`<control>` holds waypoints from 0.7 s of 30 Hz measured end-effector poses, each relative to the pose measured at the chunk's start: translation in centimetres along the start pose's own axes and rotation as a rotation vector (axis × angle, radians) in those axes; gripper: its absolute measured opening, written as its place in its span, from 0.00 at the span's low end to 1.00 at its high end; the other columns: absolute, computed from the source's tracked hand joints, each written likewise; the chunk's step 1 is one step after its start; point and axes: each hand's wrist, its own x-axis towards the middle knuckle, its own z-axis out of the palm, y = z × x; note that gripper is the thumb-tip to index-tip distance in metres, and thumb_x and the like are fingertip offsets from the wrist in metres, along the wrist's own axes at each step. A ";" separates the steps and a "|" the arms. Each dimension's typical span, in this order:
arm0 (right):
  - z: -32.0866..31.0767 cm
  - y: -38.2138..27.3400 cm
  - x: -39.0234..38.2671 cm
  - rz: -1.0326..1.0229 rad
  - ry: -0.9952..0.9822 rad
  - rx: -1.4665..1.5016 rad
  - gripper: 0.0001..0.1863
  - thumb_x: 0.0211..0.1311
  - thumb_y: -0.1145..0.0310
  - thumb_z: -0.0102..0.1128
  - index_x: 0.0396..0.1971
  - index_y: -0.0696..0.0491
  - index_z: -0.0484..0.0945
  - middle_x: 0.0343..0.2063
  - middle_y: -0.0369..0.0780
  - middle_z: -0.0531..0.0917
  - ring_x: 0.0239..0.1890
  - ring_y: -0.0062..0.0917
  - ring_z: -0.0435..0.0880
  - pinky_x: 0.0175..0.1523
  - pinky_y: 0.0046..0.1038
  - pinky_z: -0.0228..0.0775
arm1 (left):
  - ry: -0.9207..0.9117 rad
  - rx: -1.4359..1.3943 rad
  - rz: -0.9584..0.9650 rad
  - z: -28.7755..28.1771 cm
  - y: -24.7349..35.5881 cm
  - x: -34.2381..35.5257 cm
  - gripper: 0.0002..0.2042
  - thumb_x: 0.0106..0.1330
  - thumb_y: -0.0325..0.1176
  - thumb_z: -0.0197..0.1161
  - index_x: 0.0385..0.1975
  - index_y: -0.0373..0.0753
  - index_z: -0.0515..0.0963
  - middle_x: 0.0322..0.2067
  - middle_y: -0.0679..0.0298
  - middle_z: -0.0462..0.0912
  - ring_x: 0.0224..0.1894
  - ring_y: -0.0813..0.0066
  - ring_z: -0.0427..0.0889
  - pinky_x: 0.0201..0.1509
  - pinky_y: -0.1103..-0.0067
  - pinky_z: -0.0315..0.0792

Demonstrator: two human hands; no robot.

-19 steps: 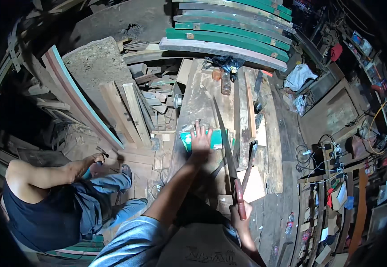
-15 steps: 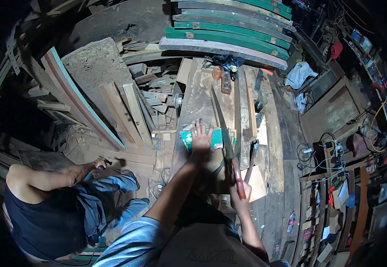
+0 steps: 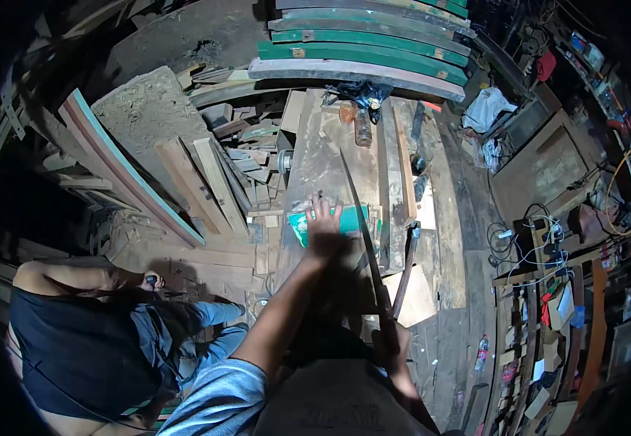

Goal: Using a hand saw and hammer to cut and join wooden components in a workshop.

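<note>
A short green-painted board (image 3: pixel 349 220) lies across the wooden workbench (image 3: pixel 330 163). My left hand (image 3: pixel 323 227) presses flat on it, fingers spread and pointing away from me. My right hand (image 3: pixel 394 341) is closed round the handle of a handsaw (image 3: pixel 365 227), low in the picture near my body. The long narrow blade slants up and left, past the right end of the green board. Whether its teeth are in the wood I cannot tell. Dark wood strips run lengthwise on the bench to the right of the blade.
Two jars (image 3: pixel 363 129) and a black plastic bag (image 3: pixel 366 94) stand at the bench's far end. Beyond lies a stack of green planks (image 3: pixel 373 57). At left a co-worker (image 3: pixel 76 341) sits holding a dark tool. Offcuts (image 3: pixel 257 156) are heaped beside the bench.
My right hand has drawn the saw back toward my body. My left hand stays on the board. The co-worker's hand has shifted slightly left, and the whole view has moved a little.
</note>
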 end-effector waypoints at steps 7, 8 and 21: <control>4.6 0.7 14.6 0.130 0.083 0.588 0.04 0.57 0.79 0.55 0.24 0.55 0.71 0.20 0.29 0.70 0.24 0.14 0.67 0.28 0.26 0.61 | -0.020 -0.008 0.023 -0.6 1.1 0.3 0.31 0.61 0.56 0.60 0.59 0.41 0.74 0.51 0.47 0.74 0.70 0.39 0.64 0.62 0.52 0.63; 4.2 -1.9 16.2 0.110 0.093 0.619 0.05 0.56 0.79 0.54 0.24 0.56 0.69 0.21 0.29 0.69 0.24 0.14 0.66 0.27 0.24 0.60 | -0.044 -0.140 0.025 -1.1 1.2 0.1 0.31 0.61 0.55 0.60 0.58 0.39 0.74 0.50 0.45 0.75 0.68 0.36 0.65 0.60 0.52 0.63; 2.2 0.8 2.8 0.125 0.034 0.293 0.12 0.52 0.82 0.56 0.38 0.62 0.78 0.19 0.37 0.73 0.23 0.20 0.70 0.29 0.28 0.64 | 0.027 0.094 -0.073 3.2 -0.1 -0.3 0.26 0.57 0.42 0.65 0.58 0.44 0.75 0.52 0.54 0.75 0.72 0.44 0.62 0.64 0.54 0.61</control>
